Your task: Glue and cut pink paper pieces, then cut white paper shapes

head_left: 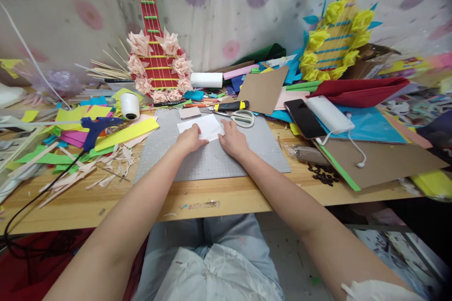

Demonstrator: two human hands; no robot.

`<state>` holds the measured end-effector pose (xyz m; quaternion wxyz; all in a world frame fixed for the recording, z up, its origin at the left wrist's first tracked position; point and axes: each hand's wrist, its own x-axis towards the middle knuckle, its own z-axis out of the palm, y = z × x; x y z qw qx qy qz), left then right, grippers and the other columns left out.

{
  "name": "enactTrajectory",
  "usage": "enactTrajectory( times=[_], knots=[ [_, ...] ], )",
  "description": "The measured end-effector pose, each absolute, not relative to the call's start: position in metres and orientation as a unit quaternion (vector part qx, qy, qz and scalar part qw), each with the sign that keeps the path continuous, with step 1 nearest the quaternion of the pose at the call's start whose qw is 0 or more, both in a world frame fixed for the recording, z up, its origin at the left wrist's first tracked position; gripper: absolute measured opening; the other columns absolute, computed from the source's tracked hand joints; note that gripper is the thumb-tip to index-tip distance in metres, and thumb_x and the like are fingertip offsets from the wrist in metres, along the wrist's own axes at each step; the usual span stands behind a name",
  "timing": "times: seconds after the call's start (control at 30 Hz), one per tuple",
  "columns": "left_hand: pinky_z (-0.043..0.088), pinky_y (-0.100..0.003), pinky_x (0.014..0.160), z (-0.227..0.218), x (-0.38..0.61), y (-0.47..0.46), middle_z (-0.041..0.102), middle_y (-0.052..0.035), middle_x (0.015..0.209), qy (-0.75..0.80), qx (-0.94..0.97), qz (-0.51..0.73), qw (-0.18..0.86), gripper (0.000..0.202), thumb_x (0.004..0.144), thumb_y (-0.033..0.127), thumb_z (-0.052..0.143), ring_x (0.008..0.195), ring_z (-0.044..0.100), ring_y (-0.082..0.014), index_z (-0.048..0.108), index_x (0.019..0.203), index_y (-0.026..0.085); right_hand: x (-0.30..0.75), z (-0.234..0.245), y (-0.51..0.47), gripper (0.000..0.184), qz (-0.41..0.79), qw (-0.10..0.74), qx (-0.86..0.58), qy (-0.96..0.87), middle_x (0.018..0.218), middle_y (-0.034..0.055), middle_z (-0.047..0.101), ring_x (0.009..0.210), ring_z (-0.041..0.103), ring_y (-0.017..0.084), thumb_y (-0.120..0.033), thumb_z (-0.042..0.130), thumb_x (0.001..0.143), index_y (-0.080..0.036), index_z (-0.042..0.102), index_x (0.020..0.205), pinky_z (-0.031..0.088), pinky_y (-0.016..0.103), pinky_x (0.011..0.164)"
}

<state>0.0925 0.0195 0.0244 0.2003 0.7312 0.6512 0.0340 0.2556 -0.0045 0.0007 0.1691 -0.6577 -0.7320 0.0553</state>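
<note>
A white sheet of paper [209, 127] lies on the grey cutting mat [169, 164]. My left hand [191, 140] rests on the sheet's lower left part, thumb apart from the bent fingers. At its right edge, my right hand [233, 140] touches the paper with fingers and thumb spread. Both hands are open and press from above; their undersides are hidden. Just beyond the right hand are grey-handled scissors [243, 118] and a yellow-and-black utility knife [232, 106]. A small pale pink block [189, 113] sits behind the sheet.
A blue glue gun [95, 129], a white roll [130, 106] and paper scraps [116, 164] are left. A red paper guitar [155, 68] and a yellow one [330, 51] stand behind. A phone [304, 117], white power bank [330, 114] and brown cardboard [381, 160] lie right.
</note>
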Motion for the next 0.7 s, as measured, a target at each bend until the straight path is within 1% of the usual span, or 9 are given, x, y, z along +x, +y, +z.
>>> enactTrajectory(
  times=[0.1, 0.27, 0.33, 0.57, 0.7],
  knots=[
    [0.042, -0.035, 0.075, 0.026, 0.092, 0.017, 0.060, -0.0129, 0.108, 0.659, 0.726, 0.035, 0.194, 0.044, 0.069, 0.047, 0.061, 0.098, 0.057, -0.0278, 0.044, 0.100, 0.020, 0.260, 0.000, -0.003, 0.049, 0.056, 0.162, -0.669, -0.723, 0.126, 0.0146, 0.041, 0.100, 0.053, 0.024, -0.027, 0.041, 0.086, -0.019, 0.030, 0.133, 0.046, 0.034, 0.072],
    [0.040, -0.037, 0.080, 0.025, 0.088, 0.012, 0.061, -0.0159, 0.105, 0.687, 0.714, 0.052, 0.125, 0.057, 0.063, 0.060, 0.061, 0.102, 0.054, -0.0318, 0.046, 0.099, 0.018, 0.261, 0.000, -0.002, 0.047, 0.059, 0.165, -0.675, -0.716, 0.127, 0.0138, 0.041, 0.102, 0.053, 0.024, -0.025, 0.040, 0.085, -0.020, 0.032, 0.132, 0.046, 0.034, 0.073],
    [0.040, -0.038, 0.082, 0.024, 0.086, 0.011, 0.060, -0.0164, 0.105, 0.690, 0.713, 0.055, 0.110, 0.060, 0.062, 0.062, 0.060, 0.103, 0.053, -0.0320, 0.047, 0.100, 0.017, 0.260, 0.000, -0.001, 0.047, 0.061, 0.167, -0.678, -0.713, 0.126, 0.0134, 0.042, 0.101, 0.054, 0.025, -0.025, 0.040, 0.085, -0.020, 0.034, 0.131, 0.047, 0.035, 0.073],
    [0.038, -0.040, 0.087, 0.021, 0.073, 0.009, 0.057, -0.0152, 0.108, 0.703, 0.701, 0.051, 0.110, 0.061, 0.061, 0.064, 0.060, 0.106, 0.050, -0.0320, 0.048, 0.101, 0.020, 0.261, -0.001, 0.000, 0.046, 0.067, 0.159, -0.681, -0.712, 0.126, 0.0137, 0.041, 0.098, 0.055, 0.024, -0.026, 0.040, 0.085, -0.021, 0.033, 0.131, 0.046, 0.036, 0.074],
    [0.038, -0.041, 0.087, 0.025, 0.061, 0.008, 0.053, -0.0162, 0.113, 0.736, 0.669, 0.026, 0.104, 0.071, 0.054, 0.069, 0.061, 0.109, 0.048, -0.0339, 0.048, 0.104, 0.020, 0.261, -0.001, 0.000, 0.047, 0.069, 0.155, -0.681, -0.712, 0.126, 0.0136, 0.041, 0.099, 0.055, 0.024, -0.027, 0.040, 0.085, -0.021, 0.032, 0.132, 0.046, 0.036, 0.075]
  ],
)
